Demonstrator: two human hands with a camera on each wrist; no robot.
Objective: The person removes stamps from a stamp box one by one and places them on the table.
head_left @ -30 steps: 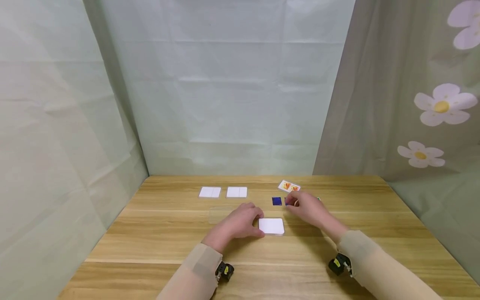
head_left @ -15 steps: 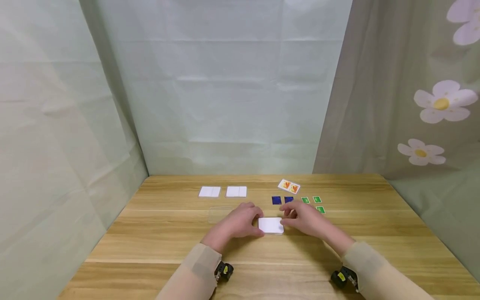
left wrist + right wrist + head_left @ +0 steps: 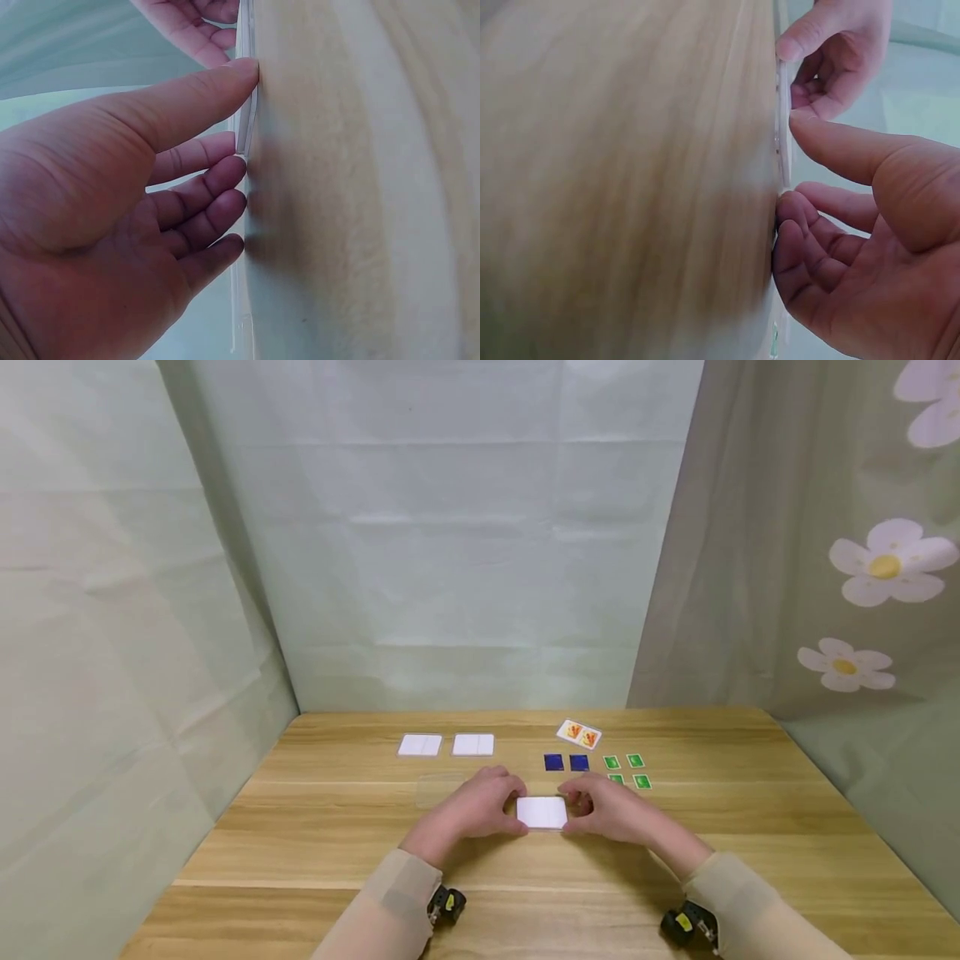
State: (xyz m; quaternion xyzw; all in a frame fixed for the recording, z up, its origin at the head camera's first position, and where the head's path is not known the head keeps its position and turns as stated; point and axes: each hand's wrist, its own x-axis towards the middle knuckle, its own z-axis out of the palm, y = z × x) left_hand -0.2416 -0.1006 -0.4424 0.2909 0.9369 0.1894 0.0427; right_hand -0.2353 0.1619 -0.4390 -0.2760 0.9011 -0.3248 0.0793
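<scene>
A small stack of white rounded cards lies on the table in front of me, a faint line down the middle of the top one. My left hand holds its left side between thumb and forefinger. At the right side my right hand grips it, thumb at the near corner and forefinger by the far corner. Edge-on in the left wrist view, the card stack shows its layers beside the left thumb. The right wrist view has the right thumb against the stack's edge, other fingers curled near the tabletop.
Behind the hands lie two white cards, two dark blue squares and several small green squares. A card with orange pictures lies tilted at the back. A clear flat piece is left of my left hand.
My right hand has drawn back from the blue squares toward me, onto the right side of the card stack, uncovering the blue and green squares. The left hand has stayed in place.
</scene>
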